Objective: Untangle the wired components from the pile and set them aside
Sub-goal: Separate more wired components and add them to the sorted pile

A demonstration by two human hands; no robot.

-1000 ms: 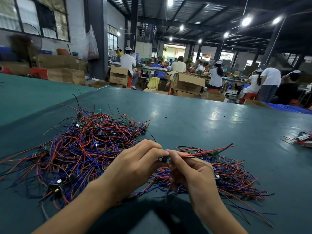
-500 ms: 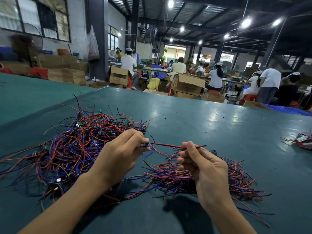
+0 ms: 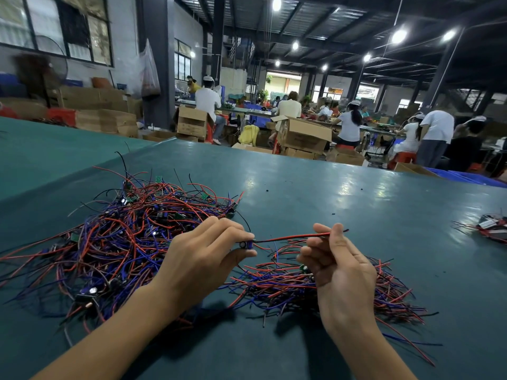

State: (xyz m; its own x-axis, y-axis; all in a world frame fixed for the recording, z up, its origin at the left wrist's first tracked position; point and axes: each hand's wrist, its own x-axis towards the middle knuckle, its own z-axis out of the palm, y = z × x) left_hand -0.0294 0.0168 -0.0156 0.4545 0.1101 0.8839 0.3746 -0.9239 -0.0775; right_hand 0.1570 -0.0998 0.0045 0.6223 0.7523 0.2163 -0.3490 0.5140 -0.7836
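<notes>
Wired components lie in two heaps on the green table [image 3: 329, 204]; the big tangled pile [image 3: 123, 234] of red, blue and black leads sits to the left, and a smaller, flatter heap [image 3: 274, 281] sits to the right, partly under the right hand.

One component [image 3: 247, 244] is held up between the heaps; the left hand [image 3: 203, 256] pinches its small blue body between thumb and fingertips, while the right hand [image 3: 337, 267] pinches the far end of its red-and-black lead [image 3: 290, 238], the other fingers loosely curled; the lead runs nearly straight from hand to hand and looks free of both heaps.

Judged from how things lie, the work is well short of half done; the right heap looks like the set-aside stock, and the left pile is clearly the larger and remains thoroughly knotted; the piece in hand seems untangled and not yet laid down.

Count: two hands; one component lifted; two heaps near the person; one further small bundle [image 3: 491, 229] at the right edge of the table, well apart; single pieces within the heaps are too many and too interlaced to count.
</notes>
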